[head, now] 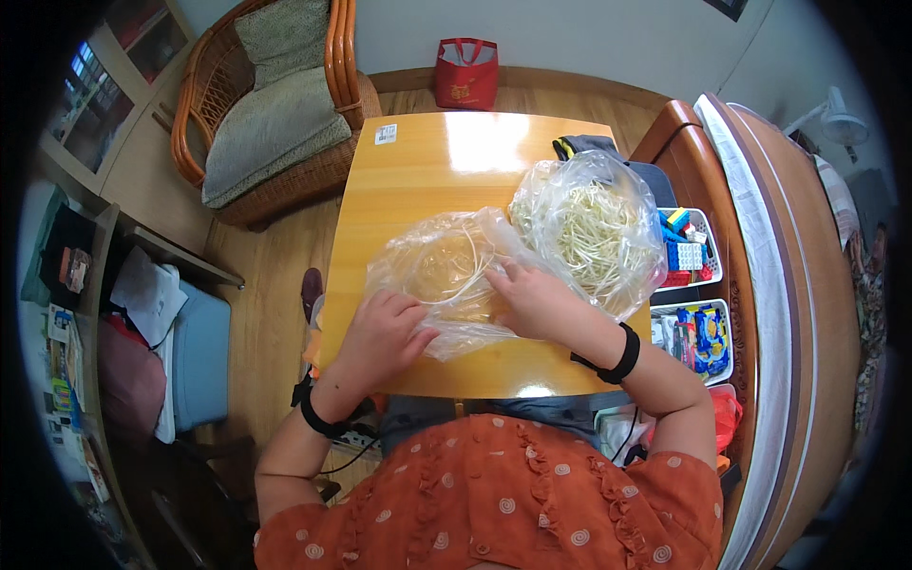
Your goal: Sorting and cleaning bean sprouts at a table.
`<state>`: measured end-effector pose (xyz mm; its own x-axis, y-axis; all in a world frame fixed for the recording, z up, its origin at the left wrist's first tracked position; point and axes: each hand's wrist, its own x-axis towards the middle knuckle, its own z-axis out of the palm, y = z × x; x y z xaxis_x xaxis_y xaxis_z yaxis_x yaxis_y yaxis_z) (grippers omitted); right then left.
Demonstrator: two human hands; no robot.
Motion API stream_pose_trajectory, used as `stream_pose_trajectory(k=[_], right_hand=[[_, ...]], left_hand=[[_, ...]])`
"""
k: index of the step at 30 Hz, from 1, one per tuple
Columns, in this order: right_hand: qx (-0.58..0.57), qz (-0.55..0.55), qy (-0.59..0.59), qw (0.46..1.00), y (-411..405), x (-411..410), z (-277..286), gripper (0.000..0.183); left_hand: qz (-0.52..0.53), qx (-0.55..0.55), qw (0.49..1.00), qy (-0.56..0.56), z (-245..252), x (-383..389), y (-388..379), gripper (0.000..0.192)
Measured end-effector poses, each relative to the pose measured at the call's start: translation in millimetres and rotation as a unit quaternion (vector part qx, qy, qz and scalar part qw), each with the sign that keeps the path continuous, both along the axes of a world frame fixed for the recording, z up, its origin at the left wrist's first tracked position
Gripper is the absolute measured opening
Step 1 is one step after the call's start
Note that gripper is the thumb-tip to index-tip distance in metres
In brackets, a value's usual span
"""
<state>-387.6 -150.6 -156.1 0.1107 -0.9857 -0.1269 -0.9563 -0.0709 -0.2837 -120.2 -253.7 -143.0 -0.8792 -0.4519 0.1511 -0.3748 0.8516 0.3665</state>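
A clear plastic bag lies spread on the glossy wooden table before me, with curved thin white strands showing in its middle. My left hand rests at the bag's near left edge, its thumb apart from its fingers. My right hand reaches over the bag's right side, fingertips touching the film near the strands. Whether either hand pinches the plastic cannot be made out. Just beyond my right hand stands an open clear bag full of bean sprouts, pale and tangled.
A dark cloth lies behind the sprouts. Right of the table are a white basket of toy bricks and a basket of wrapped packets. A rattan armchair stands far left, a red tote bag by the wall.
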Motion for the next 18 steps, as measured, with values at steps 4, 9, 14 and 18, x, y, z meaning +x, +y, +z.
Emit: stream_pose_trajectory(k=[4, 9, 14, 18], right_hand=[[0.009, 0.017, -0.048, 0.999, -7.8, 9.2, 0.9, 0.055], [-0.103, -0.043, -0.11, 0.988, -17.7, 4.4, -19.0, 0.051], [-0.158, -0.073, -0.186, 0.967, -44.6, -19.7, -36.2, 0.046], [-0.208, 0.019, -0.23, 0.951, -40.9, -19.3, -29.7, 0.038]], left_hand=[[-0.009, -0.069, 0.988, 0.14, 10.9, -28.2, 22.1, 0.017], [-0.074, -0.102, 0.99, 0.065, -28.9, -32.0, 35.3, 0.019], [-0.077, 0.052, 0.995, -0.034, -30.3, -34.4, 61.5, 0.023], [-0.083, 0.156, 0.981, 0.085, 0.7, -39.7, 58.1, 0.019]])
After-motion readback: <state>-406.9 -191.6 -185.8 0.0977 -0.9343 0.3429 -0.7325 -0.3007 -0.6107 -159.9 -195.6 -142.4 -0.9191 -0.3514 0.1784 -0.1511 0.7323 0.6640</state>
